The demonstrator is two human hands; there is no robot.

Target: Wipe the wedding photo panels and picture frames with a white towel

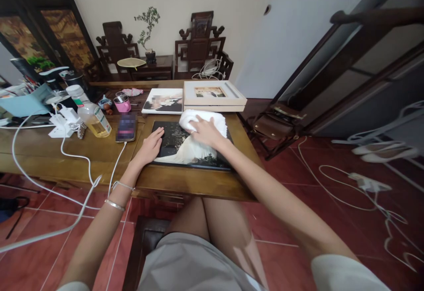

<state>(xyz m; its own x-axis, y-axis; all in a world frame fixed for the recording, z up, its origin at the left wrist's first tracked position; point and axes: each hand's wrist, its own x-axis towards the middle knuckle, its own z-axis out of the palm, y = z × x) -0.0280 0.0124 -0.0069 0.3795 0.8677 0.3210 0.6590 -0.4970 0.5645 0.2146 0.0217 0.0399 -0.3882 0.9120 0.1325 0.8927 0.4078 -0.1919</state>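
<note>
A dark glossy photo panel [179,147] lies flat on the wooden table [99,158] in front of me. My left hand [150,146] rests flat on the panel's left edge, fingers stretched out. My right hand [204,132] presses a white cloth [212,119] onto the panel's upper part, fingers curled over the cloth.
Behind the panel lie a second photo print [163,101] and a white framed picture [213,94]. A phone [126,127] on a charging cable, a pink mug [122,103], an oil bottle [94,119] and a power strip [64,123] sit at left. Cables trail over the red tiled floor.
</note>
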